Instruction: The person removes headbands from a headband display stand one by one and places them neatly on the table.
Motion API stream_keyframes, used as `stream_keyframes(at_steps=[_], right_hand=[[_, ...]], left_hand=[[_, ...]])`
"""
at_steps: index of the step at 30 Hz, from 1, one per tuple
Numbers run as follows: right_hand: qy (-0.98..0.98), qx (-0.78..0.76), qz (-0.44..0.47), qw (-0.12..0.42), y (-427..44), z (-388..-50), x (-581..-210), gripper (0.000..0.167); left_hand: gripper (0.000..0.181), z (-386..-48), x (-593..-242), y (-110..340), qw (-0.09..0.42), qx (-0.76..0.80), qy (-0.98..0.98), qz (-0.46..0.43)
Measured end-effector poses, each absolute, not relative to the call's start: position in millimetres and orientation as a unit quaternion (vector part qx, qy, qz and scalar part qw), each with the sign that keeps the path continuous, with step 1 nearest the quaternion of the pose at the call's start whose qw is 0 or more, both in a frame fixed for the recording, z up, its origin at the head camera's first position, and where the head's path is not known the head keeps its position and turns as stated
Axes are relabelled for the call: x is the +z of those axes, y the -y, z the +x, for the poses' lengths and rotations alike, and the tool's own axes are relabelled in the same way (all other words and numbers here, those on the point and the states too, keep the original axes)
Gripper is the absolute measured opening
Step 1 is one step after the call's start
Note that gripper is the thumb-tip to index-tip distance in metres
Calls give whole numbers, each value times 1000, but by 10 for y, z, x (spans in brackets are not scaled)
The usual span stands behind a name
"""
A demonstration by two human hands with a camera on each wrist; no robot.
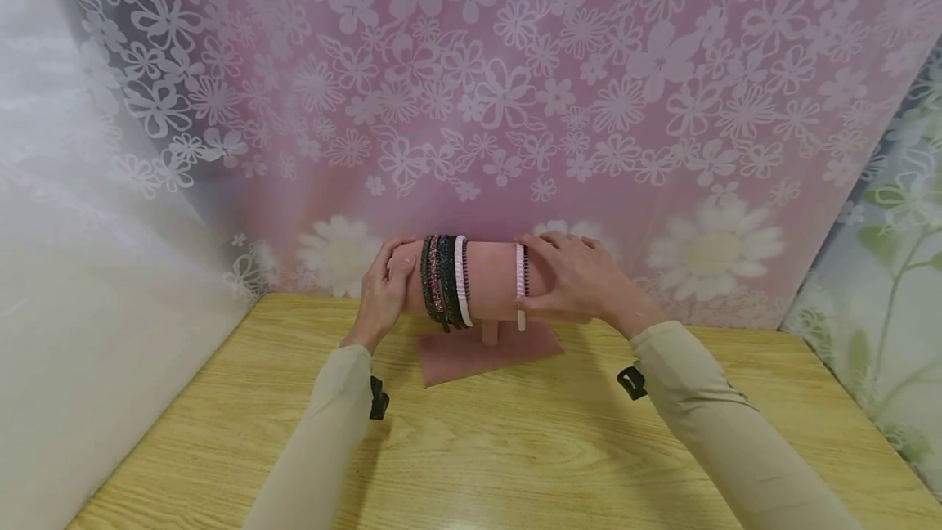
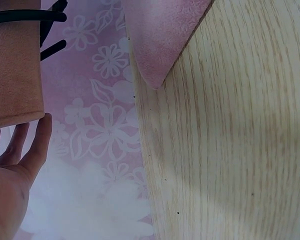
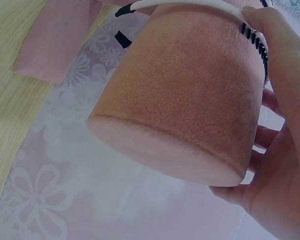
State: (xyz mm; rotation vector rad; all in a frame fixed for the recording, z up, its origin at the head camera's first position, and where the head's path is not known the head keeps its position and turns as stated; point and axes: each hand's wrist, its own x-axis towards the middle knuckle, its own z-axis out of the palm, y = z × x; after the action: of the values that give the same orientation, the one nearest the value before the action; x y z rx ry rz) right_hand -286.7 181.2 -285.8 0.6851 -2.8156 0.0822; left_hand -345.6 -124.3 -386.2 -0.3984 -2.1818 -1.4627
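Observation:
A pink plush headband stand (image 1: 491,280) has a horizontal roll on a short post above a flat base (image 1: 478,357). Near the roll's left end sit several dark, glittery headbands (image 1: 439,280) beside a white one (image 1: 462,280). My left hand (image 1: 384,289) grips that end, its thumb in front; the left wrist view shows its fingers (image 2: 37,145) at the roll's edge. Farther right, a white toothed headband (image 1: 521,285) goes over the roll. My right hand (image 1: 577,272) holds it between thumb and index finger, the other fingers behind the roll in the right wrist view.
The stand is on a wood-grain table (image 1: 471,448), close to its back edge. Behind hangs a pink flowered curtain (image 1: 471,105). A whitish sheet (image 1: 96,268) borders the left side, and a leaf-patterned one (image 1: 883,309) the right.

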Motion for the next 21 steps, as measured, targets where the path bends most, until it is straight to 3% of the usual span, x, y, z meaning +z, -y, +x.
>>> stream_keyframes(at_steps=[21], right_hand=[[962,53,238,120,-1937,-2846,-2876,96]], left_hand=[[40,-3437,-3852,1236,234,-537,797,-147]])
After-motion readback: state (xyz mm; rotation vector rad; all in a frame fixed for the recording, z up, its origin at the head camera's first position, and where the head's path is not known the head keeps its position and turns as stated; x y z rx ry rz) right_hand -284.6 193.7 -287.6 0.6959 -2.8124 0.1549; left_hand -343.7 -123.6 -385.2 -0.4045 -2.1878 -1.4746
